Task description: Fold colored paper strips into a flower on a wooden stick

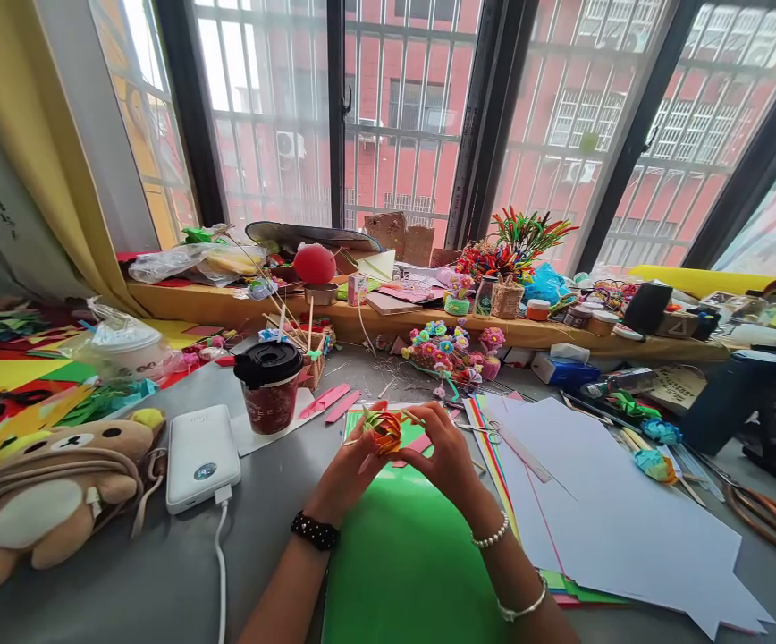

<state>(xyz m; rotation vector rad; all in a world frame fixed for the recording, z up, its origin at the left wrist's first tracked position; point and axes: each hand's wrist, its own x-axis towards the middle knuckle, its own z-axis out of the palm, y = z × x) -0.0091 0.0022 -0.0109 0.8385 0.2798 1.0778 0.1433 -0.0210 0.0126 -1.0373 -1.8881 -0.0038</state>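
Observation:
A small paper flower [386, 433] with red, orange, yellow and green petals is held up over a glossy green board [401, 546]. My left hand [356, 465] is closed around its left side and base. From the right, my right hand [447, 454] curls its thumb and forefinger to the flower's edge; a small pale tip shows at the forefinger, too small to name. Behind the hands lie pink paper strips [342, 404]. Scissors [488, 429] rest at the right on a stack of white paper [603, 501], with a clear ruler [526, 454] on it.
At the left are a lidded coffee cup [268, 389], a white power bank [204, 458] with a cable and a plush bear [59, 483]. Small colourful flowers [451, 353] stand behind. Craft supplies crowd the windowsill [227, 304]. A dark tumbler [729, 402] stands right.

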